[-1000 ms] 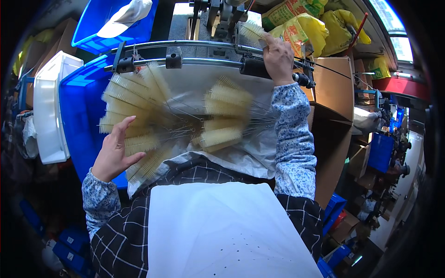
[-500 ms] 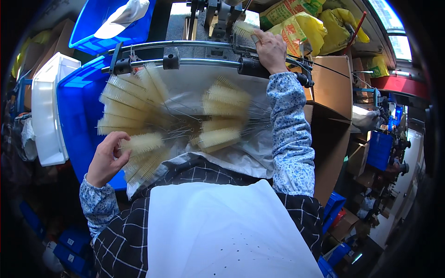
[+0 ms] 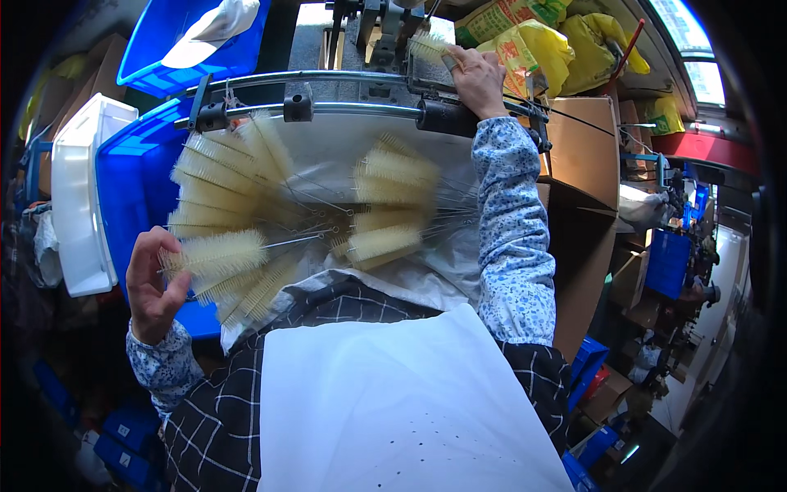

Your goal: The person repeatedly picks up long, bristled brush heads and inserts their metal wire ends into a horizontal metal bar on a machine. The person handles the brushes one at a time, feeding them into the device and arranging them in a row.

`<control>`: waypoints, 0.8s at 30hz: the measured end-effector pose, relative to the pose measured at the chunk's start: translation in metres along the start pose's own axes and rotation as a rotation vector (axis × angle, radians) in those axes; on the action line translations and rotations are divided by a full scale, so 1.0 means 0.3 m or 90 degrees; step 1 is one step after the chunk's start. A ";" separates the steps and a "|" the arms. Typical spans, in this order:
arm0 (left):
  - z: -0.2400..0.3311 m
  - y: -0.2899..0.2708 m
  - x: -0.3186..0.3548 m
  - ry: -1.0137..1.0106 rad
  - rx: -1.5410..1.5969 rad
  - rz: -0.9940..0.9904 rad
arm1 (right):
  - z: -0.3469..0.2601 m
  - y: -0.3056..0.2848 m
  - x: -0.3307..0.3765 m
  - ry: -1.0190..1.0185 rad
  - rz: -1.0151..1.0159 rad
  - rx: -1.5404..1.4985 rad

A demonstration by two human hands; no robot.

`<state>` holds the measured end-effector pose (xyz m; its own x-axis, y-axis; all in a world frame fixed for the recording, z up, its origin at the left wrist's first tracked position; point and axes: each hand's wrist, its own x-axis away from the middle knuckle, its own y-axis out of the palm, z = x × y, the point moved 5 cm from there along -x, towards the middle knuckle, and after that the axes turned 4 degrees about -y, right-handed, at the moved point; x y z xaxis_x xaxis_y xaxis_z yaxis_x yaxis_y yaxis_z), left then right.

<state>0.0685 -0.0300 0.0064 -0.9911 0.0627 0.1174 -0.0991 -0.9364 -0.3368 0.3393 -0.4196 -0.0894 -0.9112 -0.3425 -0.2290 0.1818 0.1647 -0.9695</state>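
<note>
The left hand [image 3: 152, 285] pinches the left tip of a twisted-wire brush [image 3: 221, 252], which extends rightward from it, over a fan of brushes [image 3: 223, 179] at the left edge of the white cloth [image 3: 451, 269]. The right hand [image 3: 481, 82] curls beside another brush [image 3: 428, 47]; whether it grips is unclear.
</note>
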 end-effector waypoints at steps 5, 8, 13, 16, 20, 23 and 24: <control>0.015 0.034 -0.023 0.030 0.027 -0.032 | 0.011 0.028 -0.017 -0.070 0.072 0.035; 0.017 0.049 -0.031 0.034 0.030 -0.038 | 0.013 0.044 -0.038 -0.089 0.070 0.100; 0.042 0.060 -0.037 0.036 0.021 -0.046 | 0.030 0.047 -0.044 -0.043 -0.008 0.125; 0.031 0.053 -0.028 0.033 0.017 -0.042 | 0.053 0.037 -0.017 -0.017 0.030 0.127; 0.014 0.045 -0.021 0.028 0.019 -0.031 | 0.084 -0.035 0.070 0.059 0.097 0.103; 0.009 0.051 -0.035 0.020 0.041 -0.039 | 0.118 -0.041 0.109 0.133 0.072 0.082; 0.016 0.056 -0.040 0.026 0.039 -0.040 | 0.129 -0.040 0.113 0.147 0.075 0.043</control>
<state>0.0792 -0.0482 0.0038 -0.9861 0.1342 0.0976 -0.1561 -0.9496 -0.2718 0.3207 -0.4691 -0.0889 -0.9408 -0.1029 -0.3228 0.3097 0.1256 -0.9425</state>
